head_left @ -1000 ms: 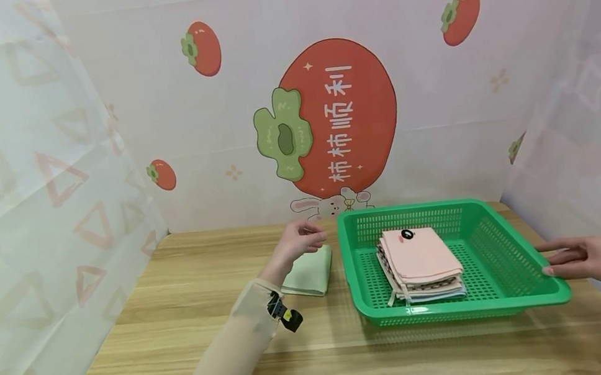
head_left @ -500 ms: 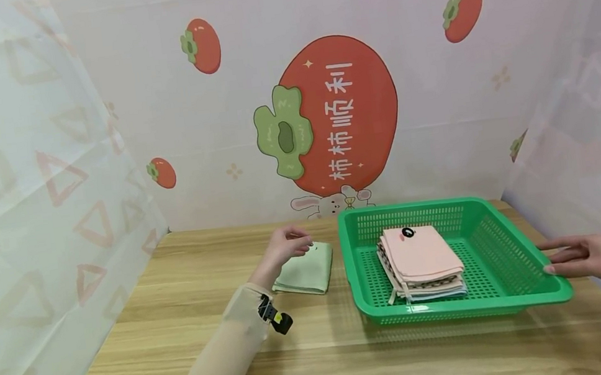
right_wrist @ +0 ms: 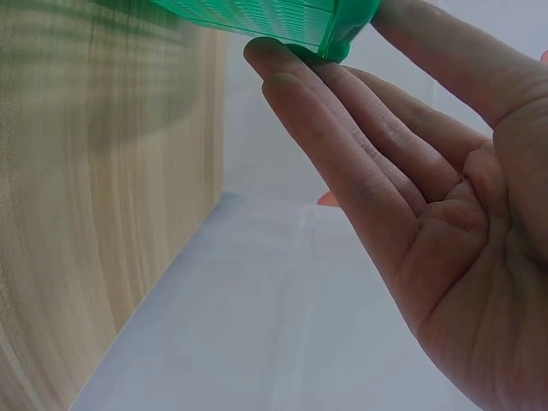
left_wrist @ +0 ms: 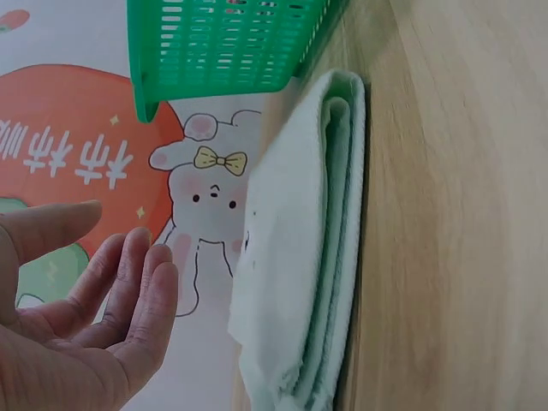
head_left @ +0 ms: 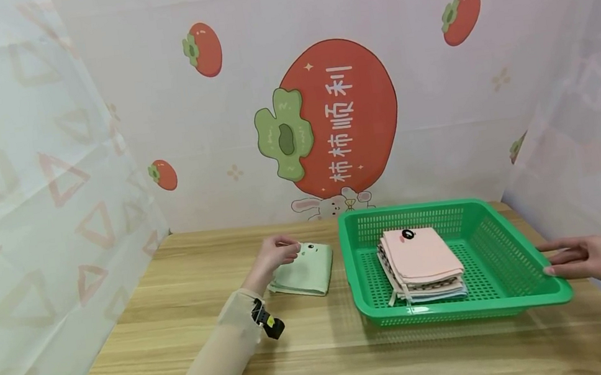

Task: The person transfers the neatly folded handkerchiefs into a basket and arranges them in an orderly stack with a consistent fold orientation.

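Note:
A folded light-green towel (head_left: 305,272) with a small printed face lies on the table, its layered edge showing in the left wrist view. My left hand (head_left: 271,260) hovers over its left end with loosely bent fingers, thumb apart in the left wrist view, and nothing held. To the right stands a green plastic basket (head_left: 461,307) with a stack of folded towels inside, a pink towel (head_left: 421,253) on top. My right hand (head_left: 597,262) holds the basket's right rim, thumb over it and fingers against the outside underneath, as the right wrist view shows.
The wooden table (head_left: 182,327) is bounded by a printed back cloth (head_left: 185,120) and cloth side walls (head_left: 24,184). Black wrist cameras sit on both sleeves. Inside the basket, bare floor shows right of the stack.
My left hand has drawn left and slightly down, uncovering more of the green towel and its face. The right hand and basket have stayed in place.

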The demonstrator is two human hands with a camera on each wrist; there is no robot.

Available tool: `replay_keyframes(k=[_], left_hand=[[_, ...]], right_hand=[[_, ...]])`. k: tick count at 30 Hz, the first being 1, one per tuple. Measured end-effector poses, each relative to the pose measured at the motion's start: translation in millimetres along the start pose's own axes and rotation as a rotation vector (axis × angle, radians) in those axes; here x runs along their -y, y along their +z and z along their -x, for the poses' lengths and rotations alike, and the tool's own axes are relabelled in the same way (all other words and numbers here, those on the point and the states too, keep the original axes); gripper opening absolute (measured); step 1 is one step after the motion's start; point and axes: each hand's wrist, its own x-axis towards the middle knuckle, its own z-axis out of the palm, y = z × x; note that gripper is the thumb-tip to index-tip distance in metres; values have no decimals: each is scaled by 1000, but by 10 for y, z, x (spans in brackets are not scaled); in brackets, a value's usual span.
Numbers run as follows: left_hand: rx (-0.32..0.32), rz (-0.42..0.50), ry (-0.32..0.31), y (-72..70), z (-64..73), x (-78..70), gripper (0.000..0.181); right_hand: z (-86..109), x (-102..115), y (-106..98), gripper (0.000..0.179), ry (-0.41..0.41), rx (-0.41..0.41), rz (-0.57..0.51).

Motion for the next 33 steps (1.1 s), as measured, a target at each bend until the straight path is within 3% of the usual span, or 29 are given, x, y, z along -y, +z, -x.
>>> replay_keyframes(k=[18, 33], left_hand=[[-102, 32, -68, -167, -42, 202, 31], [-170, -56, -101, -268, -99, 324, 29]], right_hand=[[0, -9, 1, 65, 0, 7, -25], [-2, -12, -4, 66, 4, 14, -28]])
